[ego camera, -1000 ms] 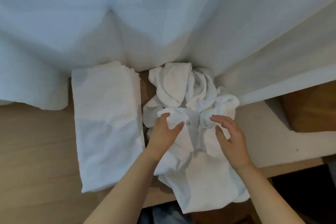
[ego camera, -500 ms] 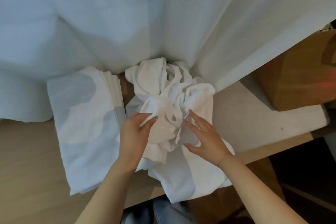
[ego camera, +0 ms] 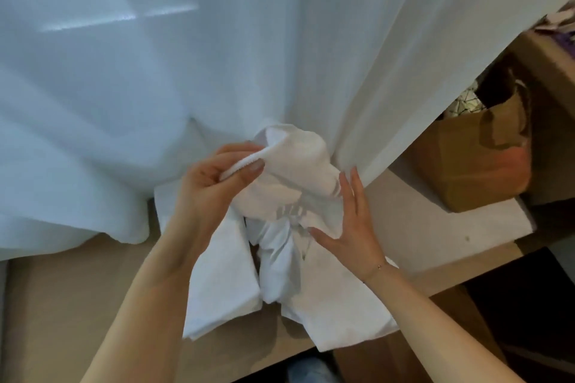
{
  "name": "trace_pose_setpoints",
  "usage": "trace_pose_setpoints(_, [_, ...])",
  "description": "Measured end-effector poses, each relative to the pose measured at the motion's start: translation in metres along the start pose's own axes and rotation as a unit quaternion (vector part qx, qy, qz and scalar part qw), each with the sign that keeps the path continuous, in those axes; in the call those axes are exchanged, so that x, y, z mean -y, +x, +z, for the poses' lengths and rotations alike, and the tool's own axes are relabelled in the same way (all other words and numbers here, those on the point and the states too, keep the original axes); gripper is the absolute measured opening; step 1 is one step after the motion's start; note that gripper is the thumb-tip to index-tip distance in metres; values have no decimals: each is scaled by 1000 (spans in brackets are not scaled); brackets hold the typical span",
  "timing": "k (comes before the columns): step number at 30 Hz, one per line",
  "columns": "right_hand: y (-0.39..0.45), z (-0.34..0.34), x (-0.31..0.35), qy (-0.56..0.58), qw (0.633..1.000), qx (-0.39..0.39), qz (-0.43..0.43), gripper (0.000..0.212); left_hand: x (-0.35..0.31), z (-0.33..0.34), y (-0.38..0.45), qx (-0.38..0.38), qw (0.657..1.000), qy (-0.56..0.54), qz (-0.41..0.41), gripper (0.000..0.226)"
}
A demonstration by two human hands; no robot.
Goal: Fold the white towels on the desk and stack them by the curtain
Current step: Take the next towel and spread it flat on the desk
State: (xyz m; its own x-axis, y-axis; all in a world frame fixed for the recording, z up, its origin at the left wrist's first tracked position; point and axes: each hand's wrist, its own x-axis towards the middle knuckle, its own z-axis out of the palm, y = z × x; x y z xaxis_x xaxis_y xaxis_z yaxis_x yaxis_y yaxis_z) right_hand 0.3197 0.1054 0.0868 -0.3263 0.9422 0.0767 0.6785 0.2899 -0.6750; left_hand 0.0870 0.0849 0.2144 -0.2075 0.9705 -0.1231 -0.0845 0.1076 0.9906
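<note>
My left hand pinches the edge of a crumpled white towel and holds it lifted above the desk, close to the white curtain. My right hand has its fingers spread and rests against the towel's right side. Below it, more loose white towels lie on the wooden desk and hang over its front edge. A stack of folded white towels lies to the left of them, partly hidden by my left forearm.
A brown cardboard box with a bag in it stands at the right on a white ledge. The curtain drapes onto the desk at the left. Dark floor shows below the desk's front edge.
My left hand has lifted a towel up out of the crumpled pile toward the curtain. My right hand has followed to its right side. The view has swung to the right.
</note>
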Motion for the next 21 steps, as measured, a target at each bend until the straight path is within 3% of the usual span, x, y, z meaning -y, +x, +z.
trace_pose_setpoints(2, [11,-20,29,29,999,-13,-8,108,-30,-14,-1,42,999,1,18,12])
trace_pose_setpoints(5, [26,-47,72,139,987,70,27,108,-73,-23,-8,71,995,-49,40,22])
trace_pose_setpoints(7, [30,-57,100,191,973,120,43,73,-102,-20,-15,66,992,-99,51,26])
trace_pose_setpoints(9, [26,-64,128,226,969,94,42,20,-131,-17,-20,59,988,-118,75,25])
trace_pose_setpoints(10, [25,-69,139,238,968,65,44,5,-144,-19,-22,52,988,-121,87,24])
trace_pose_setpoints(13, [23,-101,166,284,957,-8,62,8,-172,-36,-23,14,982,-150,116,22])
trace_pose_setpoints(17, [15,-155,201,342,937,-38,61,7,-182,-55,-15,1,975,-177,131,30])
trace_pose_setpoints(21, [0,-194,226,396,915,-64,45,35,-167,-46,-17,-28,970,-226,81,38])
